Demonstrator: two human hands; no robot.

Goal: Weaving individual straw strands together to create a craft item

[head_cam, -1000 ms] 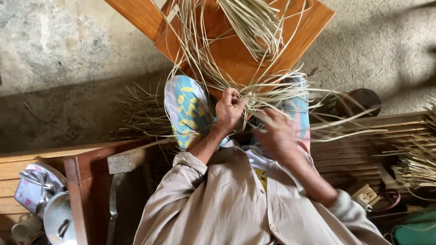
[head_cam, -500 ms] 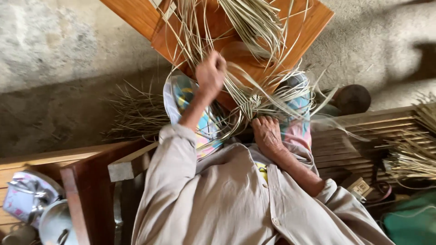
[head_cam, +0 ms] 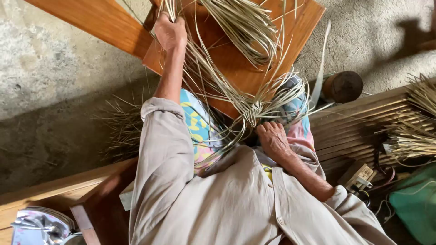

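Woven knot of pale straw strips (head_cam: 254, 109) sat over the person's lap, loose ends fanning out in all directions. Right hand (head_cam: 272, 138) lay just below it, fingers (head_cam: 265, 129) curled together and pressing the weave's near edge. Left hand (head_cam: 170, 31) was stretched far forward, fingers closed around a long strand (head_cam: 200, 68) drawn taut from the knot. Behind lay an orange wooden board (head_cam: 236, 59) bearing a looped bundle of strips (head_cam: 245, 22). Dry scraps (head_cam: 122, 127) littered the concrete floor (head_cam: 54, 68); slatted wooden bench (head_cam: 354, 131) at right.
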